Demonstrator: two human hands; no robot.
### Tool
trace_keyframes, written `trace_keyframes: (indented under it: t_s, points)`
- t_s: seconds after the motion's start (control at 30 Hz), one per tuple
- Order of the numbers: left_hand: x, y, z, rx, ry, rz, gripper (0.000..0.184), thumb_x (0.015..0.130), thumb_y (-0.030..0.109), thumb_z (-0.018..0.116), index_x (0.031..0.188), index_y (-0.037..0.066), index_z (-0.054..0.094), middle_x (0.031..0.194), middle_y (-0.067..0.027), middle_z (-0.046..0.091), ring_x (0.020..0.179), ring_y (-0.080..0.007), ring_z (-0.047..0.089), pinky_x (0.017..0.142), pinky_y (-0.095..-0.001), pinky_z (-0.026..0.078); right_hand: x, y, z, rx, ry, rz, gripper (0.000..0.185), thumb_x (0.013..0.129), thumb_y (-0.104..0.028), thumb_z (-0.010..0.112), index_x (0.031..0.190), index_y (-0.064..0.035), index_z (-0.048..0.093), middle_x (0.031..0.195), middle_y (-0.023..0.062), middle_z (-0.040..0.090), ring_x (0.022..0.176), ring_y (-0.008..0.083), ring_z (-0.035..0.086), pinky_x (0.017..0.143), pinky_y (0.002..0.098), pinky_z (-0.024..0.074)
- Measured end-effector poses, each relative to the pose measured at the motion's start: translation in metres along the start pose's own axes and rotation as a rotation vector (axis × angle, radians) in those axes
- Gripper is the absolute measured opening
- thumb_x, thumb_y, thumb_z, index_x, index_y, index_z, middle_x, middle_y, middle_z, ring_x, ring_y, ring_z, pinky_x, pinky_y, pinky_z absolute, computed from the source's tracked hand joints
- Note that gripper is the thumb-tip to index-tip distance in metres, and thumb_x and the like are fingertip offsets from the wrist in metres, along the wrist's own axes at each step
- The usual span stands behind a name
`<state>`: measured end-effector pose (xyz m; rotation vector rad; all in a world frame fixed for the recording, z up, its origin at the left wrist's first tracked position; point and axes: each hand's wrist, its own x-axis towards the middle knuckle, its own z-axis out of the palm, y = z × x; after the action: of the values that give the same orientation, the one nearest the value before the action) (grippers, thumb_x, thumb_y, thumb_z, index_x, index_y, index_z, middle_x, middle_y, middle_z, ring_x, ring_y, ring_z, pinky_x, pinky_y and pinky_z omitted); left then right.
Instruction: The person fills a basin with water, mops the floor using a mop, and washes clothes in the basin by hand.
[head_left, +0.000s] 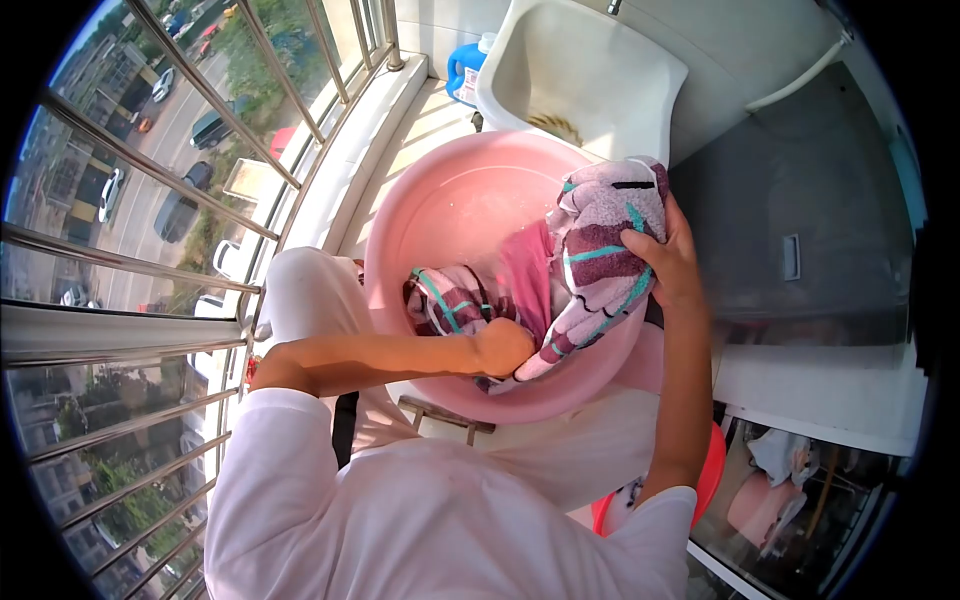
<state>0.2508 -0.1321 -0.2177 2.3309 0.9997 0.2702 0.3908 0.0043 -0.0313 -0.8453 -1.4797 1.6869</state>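
Observation:
A large pink basin (400, 190) holds water and a wet plaid towel (600, 250) in pale pink, maroon and teal. My right hand (672, 255) grips a bunched part of the towel, lifted over the basin's right rim. Lower in the basin, my left hand (507, 347) is closed on the towel's edge, its fingers mostly hidden. More of the towel lies to the left of that hand, partly in the water. Between the two bunches shows a bright pink cloth (527, 275); whether it is a separate piece I cannot tell.
Behind the basin are a white sink (630, 75) and a blue detergent jug (463, 75). Metal window bars (140, 160) run along the left. At right stands a dark grey panel (800, 220). A red tub (712, 470) sits near my right elbow, a small wooden stool (445, 413) below the basin.

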Motion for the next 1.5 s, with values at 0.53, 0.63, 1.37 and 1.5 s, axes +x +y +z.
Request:
trace_keyframes:
  t_s: [0.53, 0.63, 1.37, 1.5]
  points:
    - [-0.038, -0.001, -0.076, 0.446, -0.143, -0.202, 0.020, 0.072, 0.021, 0.060, 0.088, 0.012, 0.067, 0.094, -0.0073, 0.062, 0.102, -0.0231, 0.052, 0.086, -0.0402, 0.040, 0.023, 0.181, -0.023, -0.821, 0.062, 0.186, 0.062, 0.064, -0.020, 0.071, 0.116, 0.0052, 0.050, 0.112, 0.0192, 0.056, 0.103, 0.0234, 0.055, 0.089, 0.0298, 0.0405]
    - [-0.029, -0.055, -0.098, -0.128, 0.233, -0.286, 0.028, 0.074, 0.026, 0.066, 0.097, 0.009, 0.063, 0.089, -0.0081, 0.063, 0.082, -0.0258, 0.060, 0.073, -0.0389, 0.048, 0.023, 0.124, 0.002, -0.543, 0.042, 0.091, 0.046, 0.070, -0.006, 0.065, 0.114, 0.0043, 0.053, 0.110, 0.0112, 0.057, 0.100, 0.0161, 0.053, 0.088, 0.0265, 0.0395]
    - [0.031, -0.066, -0.094, -1.459, 0.483, -0.037, 0.039, 0.091, 0.025, 0.048, 0.123, 0.004, 0.042, 0.117, -0.0083, 0.053, 0.107, -0.0212, 0.051, 0.091, -0.0350, 0.042, 0.022, 0.164, 0.013, 0.346, 0.125, 0.241, 0.043, 0.094, -0.038, 0.036, 0.127, -0.0106, 0.039, 0.119, 0.0071, 0.048, 0.112, 0.0146, 0.044, 0.091, 0.0257, 0.0350]
    - [0.021, -0.083, -0.088, -0.627, 0.658, -0.297, 0.037, 0.092, 0.029, 0.045, 0.118, 0.003, 0.045, 0.105, -0.0085, 0.057, 0.098, -0.0198, 0.053, 0.087, -0.0317, 0.041, 0.031, 0.174, 0.003, 0.359, 0.190, 0.133, 0.036, 0.093, -0.029, 0.043, 0.120, -0.0054, 0.043, 0.113, 0.0071, 0.052, 0.103, 0.0198, 0.052, 0.088, 0.0348, 0.0414]
